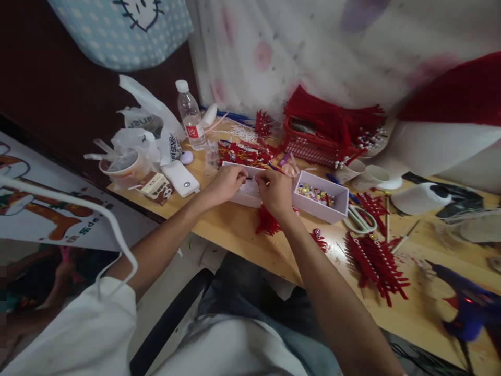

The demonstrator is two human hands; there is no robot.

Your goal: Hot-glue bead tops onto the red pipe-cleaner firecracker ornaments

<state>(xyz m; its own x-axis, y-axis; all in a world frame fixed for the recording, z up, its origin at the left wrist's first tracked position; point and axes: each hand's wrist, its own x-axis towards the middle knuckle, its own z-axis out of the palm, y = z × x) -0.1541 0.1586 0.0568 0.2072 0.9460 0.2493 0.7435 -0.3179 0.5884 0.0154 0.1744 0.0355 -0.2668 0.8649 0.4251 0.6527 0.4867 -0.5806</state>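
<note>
Both my hands, left grip (227, 184) and right grip (276, 192), pinch something tiny over white tray (250, 196); finished red ornaments (373, 261) piled right, beads (315, 194) remain.

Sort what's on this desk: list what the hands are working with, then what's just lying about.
In use:
left hand and right hand, meeting over the white tray
red tufted piece under the right wrist
box of beads just beside

Lying about:
water bottle
power bank
scissors
glue gun
red basket
</note>
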